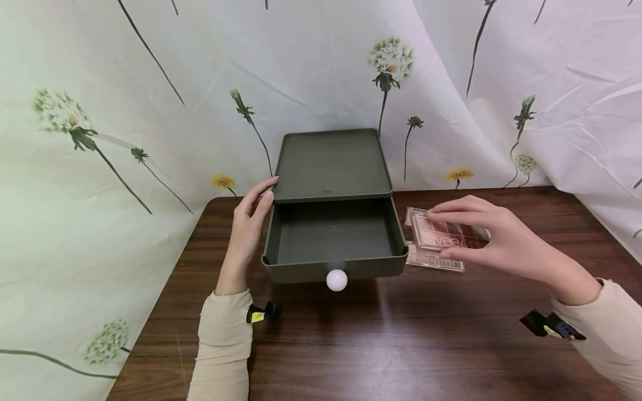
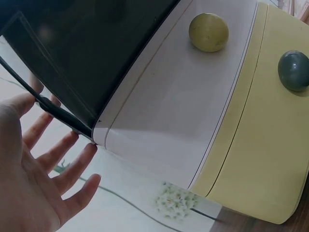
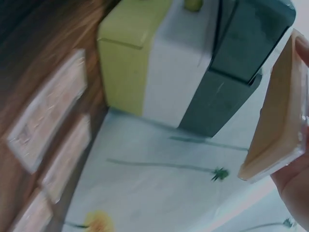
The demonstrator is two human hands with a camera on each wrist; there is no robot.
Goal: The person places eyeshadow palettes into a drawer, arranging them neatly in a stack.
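A dark green top drawer (image 1: pixel 301 273) with a white knob (image 1: pixel 336 280) is pulled out of a small drawer cabinet (image 1: pixel 333 164); nothing lies inside it. My left hand (image 1: pixel 248 225) touches the cabinet's left side near the top, its fingers spread and fairly straight in the left wrist view. Right of the drawer, my right hand (image 1: pixel 506 239) pinches a clear-lidded eyeshadow palette (image 1: pixel 425 233) between thumb and fingers, raised above the table. Beneath it lies another palette (image 1: pixel 436 262), partly covered from view. In the right wrist view, the held palette (image 3: pixel 276 116) is tilted on edge.
Below the green drawer are a white drawer (image 2: pixel 169 96) with a yellow-green knob (image 2: pixel 208 32) and a yellow drawer (image 2: pixel 251 140) with a dark green knob (image 2: pixel 294 71). Several palettes (image 3: pixel 53 113) lie on the wooden table (image 1: pixel 381 345). A flowered cloth (image 1: pixel 321 67) hangs behind.
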